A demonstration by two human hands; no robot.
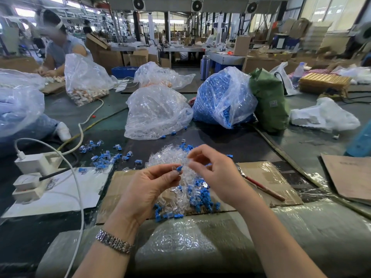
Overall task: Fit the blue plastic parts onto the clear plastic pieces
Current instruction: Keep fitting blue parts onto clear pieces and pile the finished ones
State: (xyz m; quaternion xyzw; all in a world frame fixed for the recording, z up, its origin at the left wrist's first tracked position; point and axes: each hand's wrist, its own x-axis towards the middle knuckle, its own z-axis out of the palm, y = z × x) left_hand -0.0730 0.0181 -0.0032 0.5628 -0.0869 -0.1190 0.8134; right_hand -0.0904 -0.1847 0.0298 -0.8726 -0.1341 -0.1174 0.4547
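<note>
Left hand (152, 185): fingers curled, thumb and forefinger pinching a small blue plastic part (179, 168) at the fingertips. The part's long axis runs from about 8 o'clock to 2 o'clock, its free end aimed up and right toward the other hand.

Right hand (210, 169): fingers curled, fingertips closed on what appears to be a clear plastic piece (187, 161). The piece is transparent and sits against a heap of like stock, so its outline and the way its opening faces cannot be made out.

Governing relation: the clear piece lies just beside the blue part, at roughly 1 o'clock from its tip. Whether the two are touching cannot be told. The left hand is the nearer to the blue part, the right to the clear piece. In my judgement the fit calls for bringing the blue tip along its own axis into the clear piece, which would need to be square to that line.

Appearance: the blue part is opaque, bright blue and short, with a stepped or ribbed look; finer detail is too small to read.

Supply: a mixed pile of loose parts (180, 189), clear and blue, lies on the cardboard sheet (267, 177) directly beneath the hands. What look like fitted units (104, 156) are scattered at 10 o'clock. A bag of blue parts (222, 97) and a bag of clear pieces (156, 113) stand at 12 o'clock.
</note>
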